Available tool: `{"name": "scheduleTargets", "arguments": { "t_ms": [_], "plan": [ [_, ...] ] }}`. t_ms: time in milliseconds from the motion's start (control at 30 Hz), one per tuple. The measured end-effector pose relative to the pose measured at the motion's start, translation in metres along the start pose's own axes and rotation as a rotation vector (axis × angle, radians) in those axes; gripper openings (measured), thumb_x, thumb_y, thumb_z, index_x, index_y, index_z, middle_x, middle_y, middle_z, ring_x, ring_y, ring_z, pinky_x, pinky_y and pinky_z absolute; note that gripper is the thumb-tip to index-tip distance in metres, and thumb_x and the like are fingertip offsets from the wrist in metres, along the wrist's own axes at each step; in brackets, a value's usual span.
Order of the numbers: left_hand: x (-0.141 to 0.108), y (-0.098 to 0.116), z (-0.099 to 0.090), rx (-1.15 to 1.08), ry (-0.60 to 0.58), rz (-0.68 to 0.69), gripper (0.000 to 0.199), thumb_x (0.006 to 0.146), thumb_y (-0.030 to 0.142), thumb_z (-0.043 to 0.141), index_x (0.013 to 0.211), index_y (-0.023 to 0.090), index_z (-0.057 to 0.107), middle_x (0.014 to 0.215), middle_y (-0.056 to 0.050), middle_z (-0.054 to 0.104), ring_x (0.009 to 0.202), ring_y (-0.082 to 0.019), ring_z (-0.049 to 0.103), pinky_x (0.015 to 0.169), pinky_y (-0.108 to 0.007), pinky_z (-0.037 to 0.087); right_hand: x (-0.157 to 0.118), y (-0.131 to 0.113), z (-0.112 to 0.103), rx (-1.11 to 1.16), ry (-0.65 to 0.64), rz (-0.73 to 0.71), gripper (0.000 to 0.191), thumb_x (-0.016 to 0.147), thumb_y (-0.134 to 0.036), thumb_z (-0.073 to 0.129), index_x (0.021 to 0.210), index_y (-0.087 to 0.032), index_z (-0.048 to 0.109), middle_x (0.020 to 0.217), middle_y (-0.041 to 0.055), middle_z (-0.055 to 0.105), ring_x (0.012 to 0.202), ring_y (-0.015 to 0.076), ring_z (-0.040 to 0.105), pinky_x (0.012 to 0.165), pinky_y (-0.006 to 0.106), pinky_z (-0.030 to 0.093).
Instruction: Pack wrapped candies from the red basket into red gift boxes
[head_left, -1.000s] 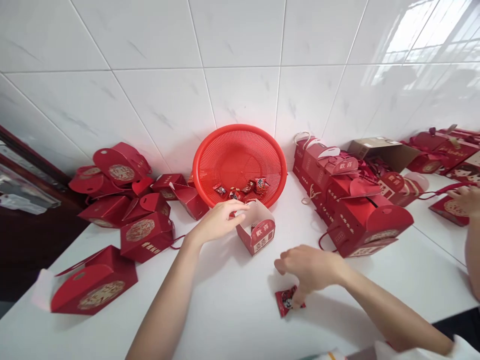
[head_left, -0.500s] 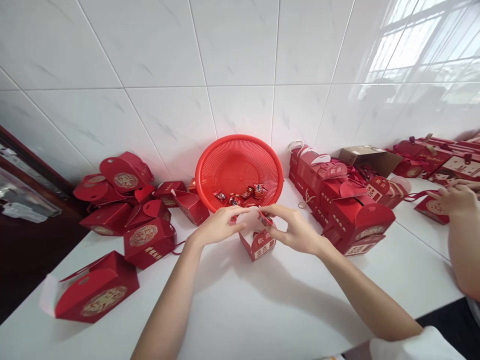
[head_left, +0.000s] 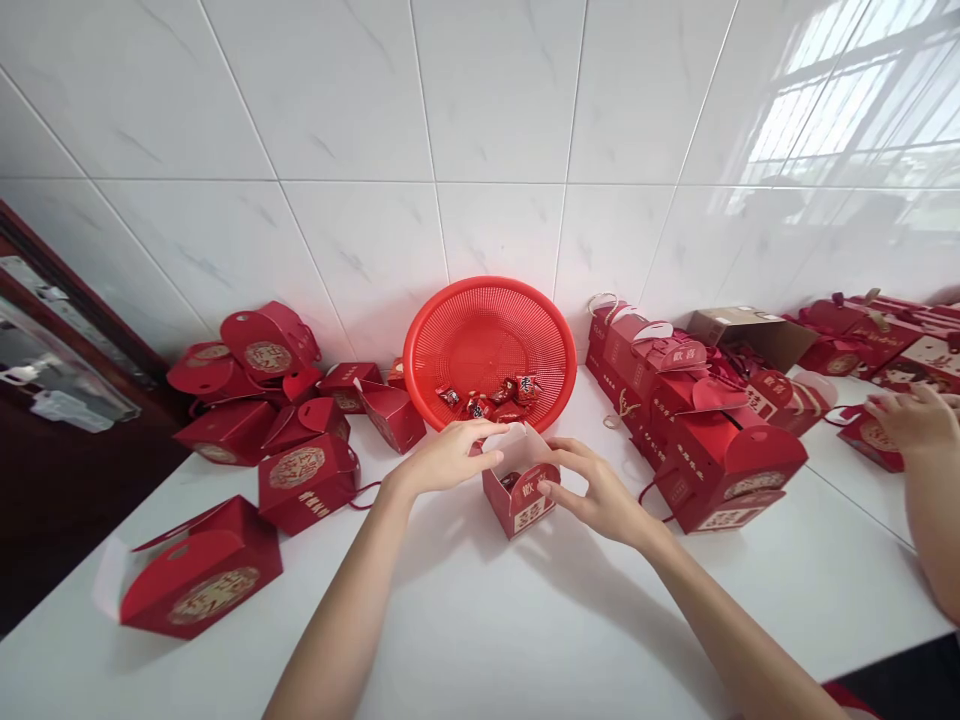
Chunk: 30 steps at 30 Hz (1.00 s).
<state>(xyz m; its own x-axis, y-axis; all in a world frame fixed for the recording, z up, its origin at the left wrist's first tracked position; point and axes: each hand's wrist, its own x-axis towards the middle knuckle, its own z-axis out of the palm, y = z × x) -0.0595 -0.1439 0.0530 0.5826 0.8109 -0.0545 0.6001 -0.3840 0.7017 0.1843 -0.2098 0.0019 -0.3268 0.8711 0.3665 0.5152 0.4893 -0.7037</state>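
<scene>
In front of me on the white table stands a small red candy box (head_left: 517,508), its top unfolded and its pale inside facing up. Dark wrapped candy (head_left: 511,481) shows inside it. My left hand (head_left: 448,456) holds the box at its left side, fingers over the back rim and thumb by the opening. On the right, my right hand (head_left: 596,492) grips the box's side, thumb at the front flap and fingers behind. Just behind the box, a red plastic basket (head_left: 491,300) leans toward me with several wrapped candies (head_left: 480,405) in its bottom.
Several red boxes (head_left: 300,480) are piled at the left, with an open box (head_left: 202,580) nearest me. A row of closed red boxes (head_left: 690,430) runs along the right, beside a brown carton (head_left: 750,330). Another person's hand (head_left: 919,420) touches a red box at far right. A tiled wall (head_left: 495,220) stands behind.
The wrapped candy in my right hand is gone from its fingers, which now rest lower on the box's right side. The view has shifted slightly left.
</scene>
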Motion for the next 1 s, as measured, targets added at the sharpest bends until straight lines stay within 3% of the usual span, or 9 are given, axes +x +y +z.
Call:
{"name": "scheduleTargets", "arguments": {
  "t_ms": [167, 267, 333, 500, 633, 700, 867, 1000],
  "plan": [
    [0.000, 0.002, 0.000, -0.050, 0.010, 0.045, 0.052, 0.089, 0.037, 0.058, 0.140, 0.030, 0.059, 0.145, -0.002, 0.060, 0.133, -0.026, 0.055, 0.108, -0.036, 0.046, 0.001, 0.009, 0.012, 0.058, 0.175, 0.038, 0.025, 0.097, -0.045, 0.054, 0.094, -0.022, 0.064, 0.097, 0.0082, 0.069, 0.098, 0.0250, 0.066, 0.087, 0.039, 0.052],
    [0.001, 0.002, 0.001, -0.066, 0.010, 0.083, 0.042, 0.089, 0.040, 0.058, 0.129, 0.029, 0.068, 0.141, -0.003, 0.063, 0.129, -0.025, 0.058, 0.104, -0.034, 0.049, 0.000, 0.016, 0.016, 0.063, 0.251, 0.085, 0.026, 0.095, -0.047, 0.055, 0.097, -0.021, 0.062, 0.099, 0.0088, 0.070, 0.094, 0.0247, 0.066, 0.084, 0.038, 0.052],
    [0.003, -0.001, 0.001, -0.061, 0.016, 0.039, 0.043, 0.090, 0.048, 0.059, 0.125, 0.027, 0.071, 0.139, -0.005, 0.064, 0.125, -0.026, 0.061, 0.102, -0.035, 0.051, 0.000, 0.017, 0.017, 0.094, 0.269, 0.103, 0.029, 0.095, -0.048, 0.055, 0.097, -0.021, 0.064, 0.099, 0.0089, 0.071, 0.093, 0.0239, 0.066, 0.084, 0.037, 0.052],
    [0.004, -0.011, -0.002, -0.073, -0.039, -0.043, 0.064, 0.087, 0.059, 0.063, 0.141, 0.025, 0.059, 0.148, -0.009, 0.057, 0.133, -0.031, 0.056, 0.107, -0.039, 0.047, 0.000, 0.006, 0.013, 0.346, 0.147, 0.076, 0.034, 0.096, -0.051, 0.055, 0.091, -0.021, 0.070, 0.101, 0.0076, 0.071, 0.100, 0.0227, 0.065, 0.092, 0.036, 0.050],
    [0.001, -0.013, -0.006, -0.074, -0.092, -0.035, 0.071, 0.084, 0.055, 0.067, 0.146, 0.021, 0.054, 0.120, -0.010, 0.074, 0.107, -0.029, 0.070, 0.092, -0.038, 0.054, -0.001, 0.001, 0.011, 0.515, 0.109, 0.160, 0.039, 0.090, -0.053, 0.063, 0.072, -0.019, 0.065, 0.123, 0.0103, 0.069, 0.115, 0.0273, 0.063, 0.102, 0.042, 0.045],
    [0.001, -0.010, -0.005, -0.056, -0.085, -0.038, 0.070, 0.085, 0.055, 0.067, 0.145, 0.022, 0.054, 0.114, -0.008, 0.076, 0.101, -0.028, 0.071, 0.089, -0.037, 0.055, -0.002, 0.002, 0.012, 0.501, 0.118, 0.191, 0.039, 0.085, -0.052, 0.071, 0.067, -0.019, 0.060, 0.127, 0.0109, 0.067, 0.118, 0.0288, 0.062, 0.106, 0.044, 0.043],
    [0.004, 0.003, 0.010, 0.069, 0.043, -0.011, 0.068, 0.089, 0.052, 0.062, 0.151, 0.031, 0.044, 0.146, -0.005, 0.059, 0.127, -0.029, 0.060, 0.100, -0.037, 0.049, -0.008, 0.002, 0.020, 0.372, 0.175, 0.082, 0.031, 0.087, -0.044, 0.069, 0.073, -0.021, 0.054, 0.120, 0.0109, 0.068, 0.111, 0.0259, 0.063, 0.098, 0.042, 0.046],
    [0.009, 0.004, 0.021, 0.124, 0.031, -0.018, 0.074, 0.090, 0.049, 0.060, 0.156, 0.030, 0.033, 0.131, -0.006, 0.069, 0.125, -0.031, 0.062, 0.091, -0.034, 0.051, -0.013, 0.003, 0.029, 0.220, 0.199, 0.009, 0.026, 0.096, -0.041, 0.056, 0.079, -0.022, 0.051, 0.104, 0.0097, 0.071, 0.101, 0.0241, 0.065, 0.090, 0.040, 0.048]
  ]
}}
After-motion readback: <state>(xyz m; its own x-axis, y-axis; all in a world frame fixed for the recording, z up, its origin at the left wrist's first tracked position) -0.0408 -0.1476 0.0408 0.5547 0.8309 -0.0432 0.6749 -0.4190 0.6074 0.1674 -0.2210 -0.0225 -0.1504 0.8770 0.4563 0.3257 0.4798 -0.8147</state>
